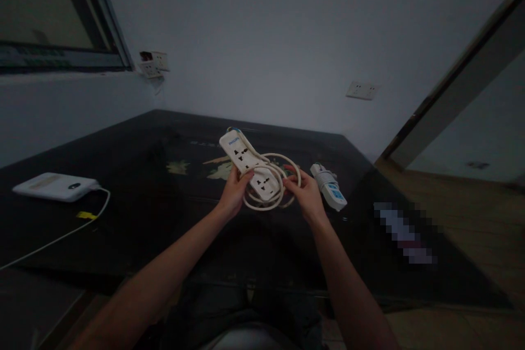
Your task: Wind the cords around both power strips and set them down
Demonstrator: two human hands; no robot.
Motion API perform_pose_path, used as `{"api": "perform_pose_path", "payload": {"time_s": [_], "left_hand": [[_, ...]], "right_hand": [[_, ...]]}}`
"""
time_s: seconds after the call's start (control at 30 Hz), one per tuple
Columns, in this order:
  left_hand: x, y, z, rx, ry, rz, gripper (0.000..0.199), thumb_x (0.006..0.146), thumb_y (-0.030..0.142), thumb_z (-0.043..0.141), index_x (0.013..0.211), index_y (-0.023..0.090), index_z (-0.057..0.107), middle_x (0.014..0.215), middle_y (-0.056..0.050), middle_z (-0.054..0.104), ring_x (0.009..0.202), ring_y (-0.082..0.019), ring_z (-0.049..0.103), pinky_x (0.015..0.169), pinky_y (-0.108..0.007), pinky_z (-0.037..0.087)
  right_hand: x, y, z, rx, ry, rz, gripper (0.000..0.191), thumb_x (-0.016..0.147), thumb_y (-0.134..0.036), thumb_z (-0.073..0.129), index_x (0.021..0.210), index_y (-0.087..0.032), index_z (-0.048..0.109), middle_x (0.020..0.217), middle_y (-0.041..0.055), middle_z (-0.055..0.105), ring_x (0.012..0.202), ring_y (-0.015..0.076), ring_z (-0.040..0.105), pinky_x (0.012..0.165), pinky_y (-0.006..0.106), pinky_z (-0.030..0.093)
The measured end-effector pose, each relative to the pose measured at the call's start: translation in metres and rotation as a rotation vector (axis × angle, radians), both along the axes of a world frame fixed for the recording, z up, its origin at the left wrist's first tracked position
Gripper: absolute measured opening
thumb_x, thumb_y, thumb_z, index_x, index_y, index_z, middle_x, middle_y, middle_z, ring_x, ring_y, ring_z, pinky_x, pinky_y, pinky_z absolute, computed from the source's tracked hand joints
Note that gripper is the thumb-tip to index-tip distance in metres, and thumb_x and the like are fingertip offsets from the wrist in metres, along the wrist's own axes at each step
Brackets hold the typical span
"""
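Observation:
A white power strip (239, 156) with several sockets is held up at a slant over the dark table. My left hand (234, 192) grips its left edge, thumb on top. Loops of its off-white cable (264, 208) lie over the lower half of the strip and spread to the right. My right hand (304, 192) is closed on the right side of these loops. Just right of that hand, a second white strip (335, 197) with blue sockets rests on the table, its cord wound round it.
The black table (135, 229) carries a white power bank (57, 187) with a cable at the left, beside a yellow scrap (87, 215). A pixelated item (404, 234) lies at the right. Wall sockets (362, 91) are behind.

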State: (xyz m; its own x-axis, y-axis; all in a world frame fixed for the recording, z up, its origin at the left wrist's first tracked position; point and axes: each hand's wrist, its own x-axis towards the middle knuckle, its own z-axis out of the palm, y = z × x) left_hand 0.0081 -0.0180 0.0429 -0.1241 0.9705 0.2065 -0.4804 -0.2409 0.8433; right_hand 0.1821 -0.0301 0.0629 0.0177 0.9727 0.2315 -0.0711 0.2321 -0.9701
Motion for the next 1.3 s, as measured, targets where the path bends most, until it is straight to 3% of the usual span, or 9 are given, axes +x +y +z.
{"api": "perform_pose_path", "payload": {"time_s": [0.17, 0.3, 0.43, 0.53, 0.63, 0.83, 1.07, 1.2, 1.3], "left_hand": [[-0.003, 0.002, -0.004, 0.113, 0.25, 0.046, 0.05, 0.067, 0.021, 0.068, 0.114, 0.02, 0.049, 0.118, -0.006, 0.061, 0.112, -0.024, 0.056, 0.097, -0.037, 0.044], [-0.003, -0.004, -0.004, 0.193, 0.432, -0.1, 0.057, 0.07, 0.023, 0.069, 0.122, 0.019, 0.045, 0.122, -0.01, 0.058, 0.113, -0.026, 0.055, 0.097, -0.039, 0.044], [-0.001, -0.004, -0.005, 0.242, 0.411, -0.158, 0.058, 0.076, 0.027, 0.066, 0.126, 0.02, 0.038, 0.126, -0.011, 0.055, 0.117, -0.025, 0.053, 0.098, -0.039, 0.043], [-0.005, 0.0, -0.005, 0.188, 0.366, -0.16, 0.059, 0.076, 0.026, 0.066, 0.127, 0.02, 0.036, 0.12, -0.01, 0.058, 0.112, -0.025, 0.056, 0.096, -0.04, 0.045], [-0.014, 0.004, -0.001, 0.15, 0.355, -0.084, 0.057, 0.073, 0.022, 0.065, 0.125, 0.02, 0.041, 0.119, -0.009, 0.059, 0.112, -0.026, 0.056, 0.096, -0.041, 0.044], [-0.03, 0.005, 0.015, 0.129, 0.328, 0.137, 0.054, 0.072, 0.023, 0.063, 0.123, 0.018, 0.046, 0.116, -0.01, 0.061, 0.108, -0.026, 0.057, 0.093, -0.042, 0.045], [-0.028, 0.006, 0.016, 0.142, 0.378, 0.109, 0.052, 0.07, 0.023, 0.064, 0.12, 0.018, 0.048, 0.115, -0.01, 0.061, 0.107, -0.026, 0.057, 0.093, -0.04, 0.044], [-0.019, 0.003, 0.009, 0.058, 0.354, -0.038, 0.053, 0.07, 0.022, 0.065, 0.12, 0.019, 0.049, 0.113, -0.009, 0.062, 0.105, -0.026, 0.058, 0.088, -0.039, 0.046], [-0.014, -0.003, 0.007, 0.02, 0.318, -0.135, 0.053, 0.071, 0.022, 0.065, 0.121, 0.019, 0.049, 0.112, -0.009, 0.063, 0.104, -0.026, 0.059, 0.086, -0.038, 0.046]], "right_hand": [[-0.005, -0.011, 0.01, 0.072, -0.004, -0.004, 0.044, 0.064, -0.031, 0.074, 0.105, -0.019, 0.066, 0.072, -0.0009, 0.066, 0.063, 0.0145, 0.061, 0.059, 0.027, 0.051], [-0.01, -0.02, 0.019, 0.127, -0.046, 0.001, 0.044, 0.073, -0.036, 0.067, 0.114, -0.021, 0.061, 0.086, 0.0032, 0.069, 0.07, 0.0169, 0.064, 0.063, 0.03, 0.053], [-0.003, -0.016, 0.032, 0.115, -0.101, -0.008, 0.042, 0.08, -0.039, 0.059, 0.118, -0.02, 0.058, 0.087, 0.0044, 0.069, 0.07, 0.0168, 0.065, 0.062, 0.028, 0.054], [0.013, -0.006, 0.043, 0.06, -0.249, 0.066, 0.043, 0.08, -0.04, 0.056, 0.118, -0.019, 0.056, 0.08, 0.0026, 0.067, 0.055, 0.0145, 0.062, 0.048, 0.026, 0.051], [0.036, -0.002, 0.054, 0.036, -0.516, 0.109, 0.038, 0.08, -0.039, 0.054, 0.111, -0.017, 0.058, 0.061, -0.0025, 0.061, 0.037, 0.0107, 0.051, 0.036, 0.023, 0.04], [0.082, -0.034, 0.074, -0.122, -0.82, 0.195, 0.02, 0.075, -0.036, 0.063, 0.08, -0.016, 0.063, 0.054, -0.002, 0.057, 0.045, 0.0108, 0.053, 0.042, 0.021, 0.039], [0.1, -0.099, 0.08, -0.216, -0.271, 0.293, 0.055, 0.077, -0.03, 0.07, 0.127, -0.031, 0.045, 0.082, 0.0014, 0.066, 0.078, 0.0187, 0.066, 0.067, 0.031, 0.052], [0.081, -0.096, 0.081, -0.016, 0.004, 0.199, 0.04, 0.069, -0.037, 0.076, 0.106, -0.03, 0.06, 0.09, 0.0061, 0.069, 0.065, 0.0194, 0.066, 0.06, 0.035, 0.053], [0.051, -0.074, 0.082, 0.11, 0.069, 0.126, 0.068, 0.063, -0.036, 0.079, 0.125, -0.032, 0.051, 0.105, 0.0086, 0.069, 0.063, 0.0196, 0.067, 0.061, 0.038, 0.055]]}}
